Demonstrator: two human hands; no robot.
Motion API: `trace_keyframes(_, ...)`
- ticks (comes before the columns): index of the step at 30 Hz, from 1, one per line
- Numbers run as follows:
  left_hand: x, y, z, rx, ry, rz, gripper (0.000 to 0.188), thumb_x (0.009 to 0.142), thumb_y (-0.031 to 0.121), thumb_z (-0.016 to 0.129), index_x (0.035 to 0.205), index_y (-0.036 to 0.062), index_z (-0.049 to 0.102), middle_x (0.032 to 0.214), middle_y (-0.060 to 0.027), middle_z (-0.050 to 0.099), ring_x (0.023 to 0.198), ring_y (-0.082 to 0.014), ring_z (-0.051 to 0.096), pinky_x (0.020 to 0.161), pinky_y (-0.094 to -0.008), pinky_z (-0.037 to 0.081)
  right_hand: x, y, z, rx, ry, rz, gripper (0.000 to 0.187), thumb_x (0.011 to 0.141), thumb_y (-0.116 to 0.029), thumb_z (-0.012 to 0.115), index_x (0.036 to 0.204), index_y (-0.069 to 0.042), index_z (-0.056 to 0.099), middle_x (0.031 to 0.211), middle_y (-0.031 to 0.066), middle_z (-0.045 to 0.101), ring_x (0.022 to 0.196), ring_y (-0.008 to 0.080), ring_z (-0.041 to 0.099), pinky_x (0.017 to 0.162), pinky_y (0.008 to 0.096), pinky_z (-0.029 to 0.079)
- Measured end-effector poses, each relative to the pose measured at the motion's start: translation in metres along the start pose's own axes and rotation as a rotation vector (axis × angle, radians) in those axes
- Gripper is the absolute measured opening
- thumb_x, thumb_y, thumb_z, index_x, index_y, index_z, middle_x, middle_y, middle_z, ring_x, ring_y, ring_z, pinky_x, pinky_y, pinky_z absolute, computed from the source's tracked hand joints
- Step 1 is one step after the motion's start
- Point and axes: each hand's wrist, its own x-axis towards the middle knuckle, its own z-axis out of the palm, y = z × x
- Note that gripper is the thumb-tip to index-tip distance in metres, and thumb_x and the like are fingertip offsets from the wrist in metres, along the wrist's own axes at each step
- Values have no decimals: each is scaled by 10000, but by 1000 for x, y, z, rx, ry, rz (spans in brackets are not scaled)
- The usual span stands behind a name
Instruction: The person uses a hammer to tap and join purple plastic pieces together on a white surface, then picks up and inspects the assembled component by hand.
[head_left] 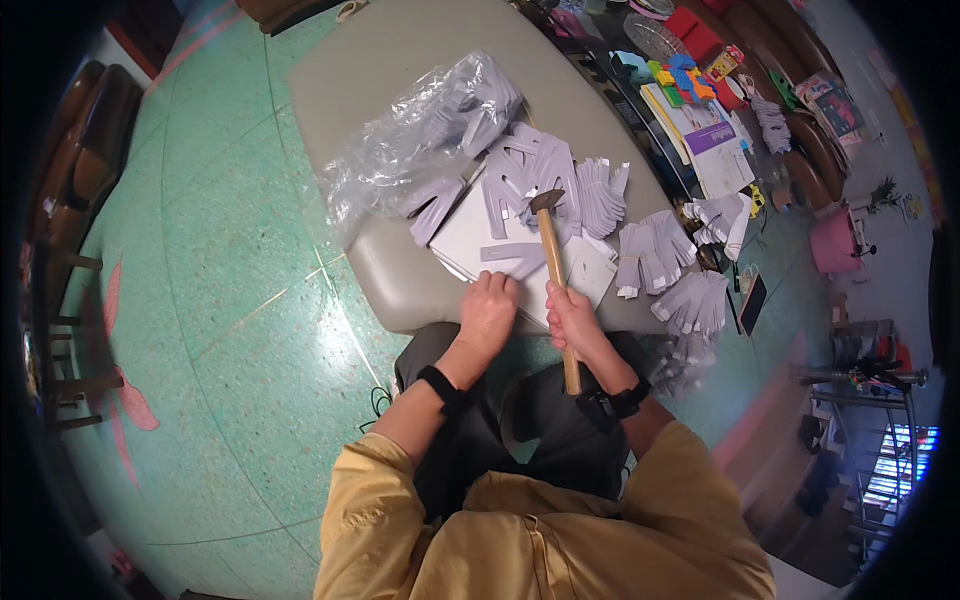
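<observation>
In the head view, the right hand (573, 318) is clenched around the wooden handle of a hammer (551, 240), its head above lilac-grey V-shaped pieces (497, 208) on the padded surface (385, 285). The left hand (489, 308), fingers curled, is at a white board's (592, 268) near edge, beside a single V-shaped piece (508, 254); whether it pinches anything is unclear.

A wooden-handled hammer with a dark metal head (550, 245) is held in the right-hand grip (572, 318), its head seen over heaped flat lavender slotted pieces (553, 165). The left-hand grip (489, 308) is placed at a flat white board (590, 268) — just beside a bent lavender strip (512, 256). Farther off, a crumpled clear plastic bag (385, 165) is laid on the grey padded tabletop (350, 60); fanned lavender bundles (655, 252) are set rightward.
</observation>
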Motion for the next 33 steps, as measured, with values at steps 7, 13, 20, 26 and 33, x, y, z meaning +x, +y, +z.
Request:
trace_keyframes(7,4,-1,2,25,-27,-122,427,856,164,459,1258,23,436,1333,-126,415,1268,-285,346,1020,-466,274,-61,13,-17,116,-11,-2,317,927,-367,462,797,-81,424,564,-24,365,385,62,329,337,230,280)
trace_keyframes(13,-4,-1,18,40,-195,-175,488,910,232,388,1355,40,333,1429,-98,308,1341,-252,244,1093,-471,141,-65,31,-6,-48,142,-91,323,922,-366,474,771,-83,434,548,-22,390,387,70,362,345,234,308)
trace_keyframes(20,-4,-3,15,63,-262,-213,508,912,252,386,1371,50,302,1448,-90,269,1354,-257,208,1096,-463,131,-59,27,3,-39,158,-73,344,912,-365,499,755,-66,438,541,-10,417,377,83,369,334,252,299)
trace_keyframes(26,-2,0,14,31,-267,-213,522,906,263,400,1373,53,297,1447,-89,271,1353,-257,211,1095,-463,135,-40,42,-8,-185,121,-24,318,920,-360,488,766,-88,427,556,-33,375,396,62,341,361,236,297)
trace_keyframes(33,-4,-2,14,37,-250,-219,531,902,265,405,1376,54,290,1446,-88,273,1352,-255,213,1095,-463,133,-67,36,0,63,75,-156,314,912,-368,491,789,-88,420,567,-31,383,394,62,344,342,226,286)
